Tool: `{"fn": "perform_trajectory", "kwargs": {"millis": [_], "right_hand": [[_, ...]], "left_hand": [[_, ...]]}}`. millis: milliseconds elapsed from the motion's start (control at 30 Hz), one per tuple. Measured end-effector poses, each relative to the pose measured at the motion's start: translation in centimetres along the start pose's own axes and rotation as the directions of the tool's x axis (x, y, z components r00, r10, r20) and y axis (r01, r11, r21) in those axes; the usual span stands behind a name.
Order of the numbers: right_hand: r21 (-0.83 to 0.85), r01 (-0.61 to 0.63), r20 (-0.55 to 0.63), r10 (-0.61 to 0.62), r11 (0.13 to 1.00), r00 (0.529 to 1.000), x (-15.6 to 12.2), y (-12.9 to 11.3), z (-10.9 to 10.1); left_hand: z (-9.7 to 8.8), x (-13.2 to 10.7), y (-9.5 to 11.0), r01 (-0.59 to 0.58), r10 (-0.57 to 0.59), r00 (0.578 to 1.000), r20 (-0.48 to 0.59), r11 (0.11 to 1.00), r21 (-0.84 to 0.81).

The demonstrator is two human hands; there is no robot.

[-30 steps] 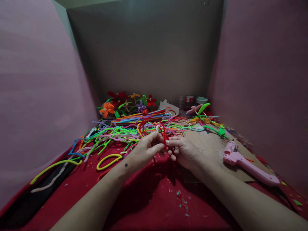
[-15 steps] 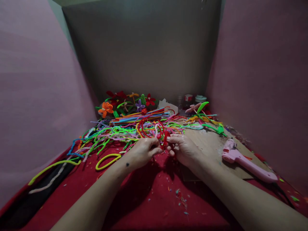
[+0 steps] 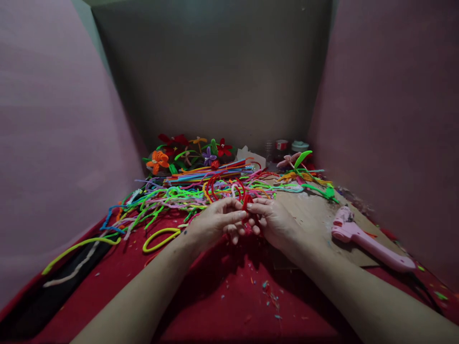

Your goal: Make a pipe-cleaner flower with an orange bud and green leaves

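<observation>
Between my two hands is a red pipe cleaner (image 3: pixel 245 206), bent into a small loop or petal shape whose exact form the fingers partly hide. My left hand (image 3: pixel 219 220) pinches its left side between thumb and forefinger. On the other side, my right hand (image 3: pixel 274 220) grips it with thumb and fingers closed. Just beyond my fingertips lies a pile of loose pipe cleaners (image 3: pixel 172 196) in green, pink, white and red. Larger red loops (image 3: pixel 212 187) rise from that pile behind my left hand.
A pink glue gun (image 3: pixel 369 241) lies at the right on a brown cardboard sheet (image 3: pixel 304 215). Finished fuzzy flowers (image 3: pixel 158 161) stand at the back left. A yellow loop (image 3: pixel 150 241) rests left of my forearm. Scraps dot the red cloth (image 3: pixel 229 310).
My left hand has shifted slightly right, closer to my right hand, and its thumb now reaches onto the red pipe cleaner. My right hand has hardly moved.
</observation>
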State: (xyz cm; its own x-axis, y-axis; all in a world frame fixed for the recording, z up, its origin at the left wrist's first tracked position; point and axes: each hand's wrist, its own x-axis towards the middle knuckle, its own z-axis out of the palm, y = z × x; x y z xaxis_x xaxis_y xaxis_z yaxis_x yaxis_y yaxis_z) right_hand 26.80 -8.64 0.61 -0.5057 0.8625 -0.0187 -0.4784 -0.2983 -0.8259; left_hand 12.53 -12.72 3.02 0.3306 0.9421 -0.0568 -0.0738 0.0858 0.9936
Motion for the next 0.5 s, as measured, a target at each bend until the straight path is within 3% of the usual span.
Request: {"fn": "perform_trajectory", "kwargs": {"millis": [200,333,500], "right_hand": [[0.009,-0.011,-0.056,0.011,1.000,0.998,-0.10,0.00,0.08],[-0.036,-0.016,-0.019,0.016,0.999,1.000,-0.28,-0.13,0.27],[-0.057,0.049,0.048,-0.047,0.997,0.998,-0.48,-0.27,0.45]], "left_hand": [[-0.20,0.29,-0.66,0.050,-0.050,0.998,-0.041,0.999,0.002],[-0.39,0.32,-0.41,0.088,-0.089,0.996,-0.005,0.992,-0.086],[-0.25,0.29,-0.16,0.053,-0.053,0.999,-0.004,0.996,-0.065]]}}
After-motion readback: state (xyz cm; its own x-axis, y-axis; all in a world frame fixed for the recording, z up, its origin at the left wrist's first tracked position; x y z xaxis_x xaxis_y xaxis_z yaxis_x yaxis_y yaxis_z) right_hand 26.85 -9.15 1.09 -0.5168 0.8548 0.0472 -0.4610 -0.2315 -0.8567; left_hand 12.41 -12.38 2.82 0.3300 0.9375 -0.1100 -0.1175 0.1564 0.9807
